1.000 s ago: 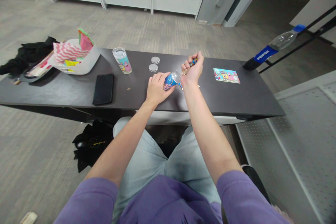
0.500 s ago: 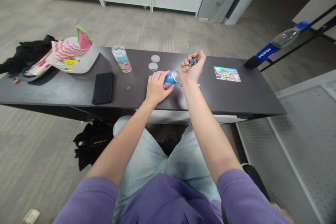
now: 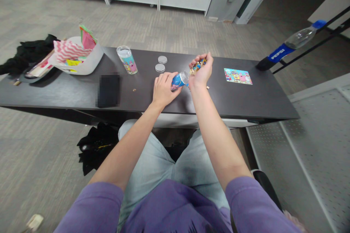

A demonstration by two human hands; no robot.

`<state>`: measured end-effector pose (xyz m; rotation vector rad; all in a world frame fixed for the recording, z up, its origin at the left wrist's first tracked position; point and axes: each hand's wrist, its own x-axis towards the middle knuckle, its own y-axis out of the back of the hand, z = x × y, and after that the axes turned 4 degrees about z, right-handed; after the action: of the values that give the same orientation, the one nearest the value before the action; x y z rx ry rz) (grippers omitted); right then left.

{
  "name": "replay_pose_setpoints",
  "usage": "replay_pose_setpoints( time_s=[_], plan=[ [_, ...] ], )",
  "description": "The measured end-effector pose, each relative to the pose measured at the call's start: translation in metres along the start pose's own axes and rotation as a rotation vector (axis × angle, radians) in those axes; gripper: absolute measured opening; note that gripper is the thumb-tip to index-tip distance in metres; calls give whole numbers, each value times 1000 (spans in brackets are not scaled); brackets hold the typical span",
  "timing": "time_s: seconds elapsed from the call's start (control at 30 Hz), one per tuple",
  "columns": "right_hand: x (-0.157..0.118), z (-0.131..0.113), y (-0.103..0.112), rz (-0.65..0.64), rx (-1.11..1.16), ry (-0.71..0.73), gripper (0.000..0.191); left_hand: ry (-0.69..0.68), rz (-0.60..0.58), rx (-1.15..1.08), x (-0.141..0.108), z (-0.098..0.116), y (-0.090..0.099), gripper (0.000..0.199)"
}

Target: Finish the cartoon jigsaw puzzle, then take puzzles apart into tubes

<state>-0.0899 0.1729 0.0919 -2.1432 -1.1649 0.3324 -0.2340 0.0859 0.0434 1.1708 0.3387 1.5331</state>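
My left hand (image 3: 164,89) is wrapped round a clear tube with a blue and pink print (image 3: 178,81), tilted with its uncapped mouth toward my right hand. Cupped palm up at that mouth, my right hand (image 3: 201,72) holds a heap of small multicoloured jigsaw pieces (image 3: 197,67). A few loose pieces (image 3: 207,87) lie on the table beside my right wrist. Two round silver lids (image 3: 160,67) rest behind my left hand. A second printed clear tube (image 3: 127,60) stands upright to the left. To the right lies a colourful cartoon picture card (image 3: 238,76).
On the dark table (image 3: 240,102) a black flat object (image 3: 108,91), blurred out, lies left of my hands. A white basket (image 3: 91,60) with a striped cloth stands at the far left, beside black fabric (image 3: 26,54). A Pepsi bottle (image 3: 281,51) stands at the right end.
The fingers of my right hand have loosened a little, so more of the jigsaw pieces show in the palm. My left hand and the tube stay almost in place.
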Motion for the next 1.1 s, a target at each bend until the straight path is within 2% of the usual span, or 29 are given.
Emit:
replay_pose_setpoints(
  time_s=[0.33,0.7,0.8,1.1],
  plan=[
    [0,3,2,-45,-5,12,66,9,-5,11,1,0,0,63],
    [-8,-7,-1,1,-1,-58,59,14,11,7,0,-1,-1,62],
    [-11,-8,-2,25,-2,-83,63,18,17,7,0,-1,-2,61],
    [-11,-7,-1,-18,-43,-87,73,24,21,4,0,-1,-2,62]
  ],
)
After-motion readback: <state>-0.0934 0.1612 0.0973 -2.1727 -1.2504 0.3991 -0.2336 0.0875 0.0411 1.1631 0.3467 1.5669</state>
